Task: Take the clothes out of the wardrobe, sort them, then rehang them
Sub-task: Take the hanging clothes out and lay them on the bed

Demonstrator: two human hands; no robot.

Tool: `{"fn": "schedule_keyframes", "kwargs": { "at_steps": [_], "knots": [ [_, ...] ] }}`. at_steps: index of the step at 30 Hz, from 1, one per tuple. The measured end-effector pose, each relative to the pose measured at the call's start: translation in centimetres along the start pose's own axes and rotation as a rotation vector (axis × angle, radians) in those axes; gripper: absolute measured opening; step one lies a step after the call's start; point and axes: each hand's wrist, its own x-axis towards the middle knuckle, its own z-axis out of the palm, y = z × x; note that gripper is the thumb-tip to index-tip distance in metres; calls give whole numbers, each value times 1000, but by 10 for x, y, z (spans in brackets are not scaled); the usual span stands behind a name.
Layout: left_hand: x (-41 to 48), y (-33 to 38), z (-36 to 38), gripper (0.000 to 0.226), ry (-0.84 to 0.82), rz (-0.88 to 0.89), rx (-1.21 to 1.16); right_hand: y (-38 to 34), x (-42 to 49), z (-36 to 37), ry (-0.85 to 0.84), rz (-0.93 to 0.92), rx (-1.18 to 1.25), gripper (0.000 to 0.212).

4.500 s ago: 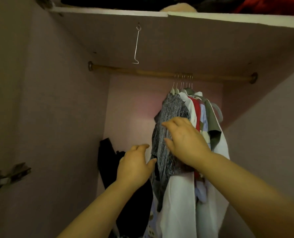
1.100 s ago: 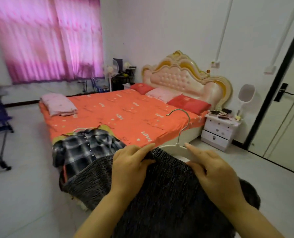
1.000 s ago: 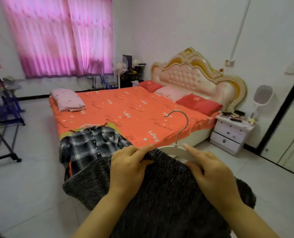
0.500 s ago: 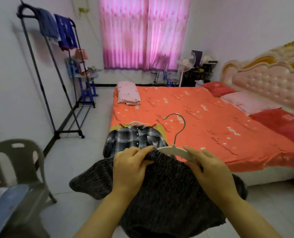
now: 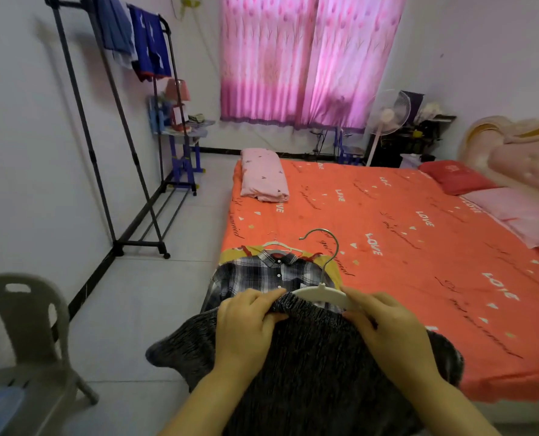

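1. My left hand (image 5: 246, 328) pinches the neckline of a dark grey top (image 5: 312, 360), with the fingers curled round the cloth at the left end of a hanger (image 5: 321, 292).
2. My right hand (image 5: 391, 332) clasps the hanger's right arm, fingers laid along it over the fabric.
3. The top hangs from both hands at the near corner of the bed (image 5: 387, 221). It is in front of a plaid shirt (image 5: 261, 275) that lies flat there.
4. The top is a speckled knit, gathered at the neck and drooping in loose folds. I judge it light, limp and stretchy, not slippery.
5. The hanger is smooth, pale and curved, probably stiff plastic, with a thin metal hook (image 5: 326, 243) standing up.
6. The safest hold seems to be the hanger's arms or the stem under the hook. Held by the knit alone, the top would likely sag and slip off.
7. The bed cover is orange, printed and smooth.
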Motion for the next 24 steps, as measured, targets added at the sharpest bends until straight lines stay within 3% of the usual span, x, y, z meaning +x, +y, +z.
{"fn": "schedule_keyframes", "kwargs": {
  "at_steps": [9, 24],
  "knots": [
    [101, -75, 65, 36, -110, -30, 47, 52, 102, 85, -66, 52, 36, 43],
    [256, -200, 235, 33, -295, -283, 221, 199, 278, 272, -308, 98, 198, 35]
  ]
}}
